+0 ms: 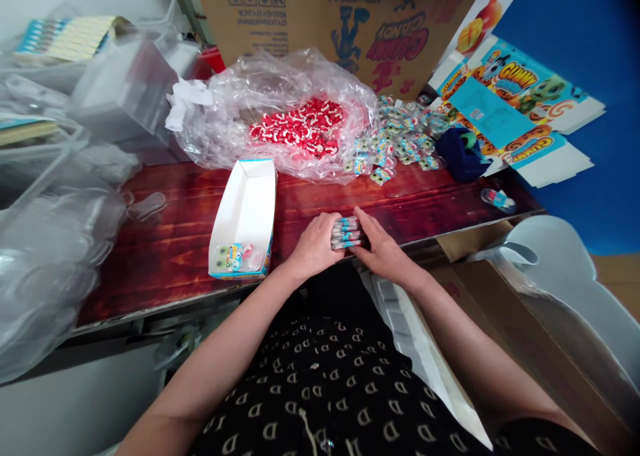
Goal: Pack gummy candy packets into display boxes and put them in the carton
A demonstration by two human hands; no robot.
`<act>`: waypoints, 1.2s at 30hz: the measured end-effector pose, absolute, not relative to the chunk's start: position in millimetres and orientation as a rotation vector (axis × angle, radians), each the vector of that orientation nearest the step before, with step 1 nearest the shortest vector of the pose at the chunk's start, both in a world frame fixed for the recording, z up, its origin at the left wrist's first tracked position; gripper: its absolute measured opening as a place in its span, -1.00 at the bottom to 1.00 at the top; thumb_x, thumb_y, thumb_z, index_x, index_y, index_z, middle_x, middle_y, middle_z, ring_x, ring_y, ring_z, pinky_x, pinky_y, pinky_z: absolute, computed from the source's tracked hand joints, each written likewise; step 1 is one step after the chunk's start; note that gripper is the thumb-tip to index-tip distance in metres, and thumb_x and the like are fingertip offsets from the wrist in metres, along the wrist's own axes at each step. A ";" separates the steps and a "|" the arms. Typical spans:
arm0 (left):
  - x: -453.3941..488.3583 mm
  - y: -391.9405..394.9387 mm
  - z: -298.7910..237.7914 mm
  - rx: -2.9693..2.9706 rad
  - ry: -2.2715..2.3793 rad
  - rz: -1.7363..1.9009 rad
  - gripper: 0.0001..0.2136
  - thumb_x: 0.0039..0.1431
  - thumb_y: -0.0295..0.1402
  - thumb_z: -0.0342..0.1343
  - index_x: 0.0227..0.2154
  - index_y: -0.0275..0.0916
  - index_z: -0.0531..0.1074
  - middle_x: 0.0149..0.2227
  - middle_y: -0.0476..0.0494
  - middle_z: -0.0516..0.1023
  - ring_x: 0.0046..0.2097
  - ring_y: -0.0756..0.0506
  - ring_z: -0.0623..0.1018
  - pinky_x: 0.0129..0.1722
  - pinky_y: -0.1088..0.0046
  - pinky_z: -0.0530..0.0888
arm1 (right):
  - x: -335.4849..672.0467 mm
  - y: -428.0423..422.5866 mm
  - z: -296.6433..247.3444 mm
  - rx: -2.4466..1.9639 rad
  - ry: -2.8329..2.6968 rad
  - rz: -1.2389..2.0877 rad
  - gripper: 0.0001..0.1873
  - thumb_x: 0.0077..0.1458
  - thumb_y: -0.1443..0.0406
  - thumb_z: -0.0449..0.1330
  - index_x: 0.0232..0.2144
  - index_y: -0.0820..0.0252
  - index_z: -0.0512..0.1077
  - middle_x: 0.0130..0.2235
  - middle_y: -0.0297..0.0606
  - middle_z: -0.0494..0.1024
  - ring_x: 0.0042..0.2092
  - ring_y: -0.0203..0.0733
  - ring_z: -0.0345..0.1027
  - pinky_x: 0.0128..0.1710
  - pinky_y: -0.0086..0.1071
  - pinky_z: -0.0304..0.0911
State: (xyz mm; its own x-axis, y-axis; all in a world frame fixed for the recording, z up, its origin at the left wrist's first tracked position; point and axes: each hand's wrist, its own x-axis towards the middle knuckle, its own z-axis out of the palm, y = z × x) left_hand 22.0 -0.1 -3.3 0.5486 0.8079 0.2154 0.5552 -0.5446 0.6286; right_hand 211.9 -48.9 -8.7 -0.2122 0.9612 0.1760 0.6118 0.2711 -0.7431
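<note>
A stack of candy packs (pixel 346 233) is held between my two hands near the table's front edge. My left hand (pixel 316 243) presses on its left side, and my right hand (pixel 379 244) closes on its right side. To the left stands an open white display box (pixel 245 203) with blue outer sides. Some candy packs (pixel 235 257) lie at its near end. A pile of similar packs (pixel 400 136) is spread toward the back right.
Behind lies a clear plastic bag of red and white candies (pixel 300 126), before a large carton (pixel 320 23). Flat printed boxes (pixel 505 109) and a dark blue tape dispenser (pixel 460 153) are at right. Clear plastic shells (pixel 45 256) crowd the left. One pack (pixel 499 200) lies near the right edge.
</note>
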 end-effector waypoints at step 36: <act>-106.0 -32.4 93.6 3.046 0.909 0.798 -0.48 0.29 -0.55 -0.03 0.29 -0.27 0.07 0.31 -0.37 0.23 0.39 -0.32 0.12 0.31 -0.06 0.21 | 131.2 -23.1 82.9 -0.919 -1.651 2.080 -0.29 -0.19 0.17 0.46 0.05 0.21 0.45 -0.03 -0.17 0.56 -0.09 -0.14 0.42 -0.01 -0.25 0.31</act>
State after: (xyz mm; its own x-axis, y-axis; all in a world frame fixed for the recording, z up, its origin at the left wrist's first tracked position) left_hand -106.0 -32.4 93.6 0.7290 0.4798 0.4882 0.5459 -0.8378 0.0082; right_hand 131.2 -23.1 82.9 -0.7374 0.6147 -0.2800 0.1329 -0.2744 -0.9524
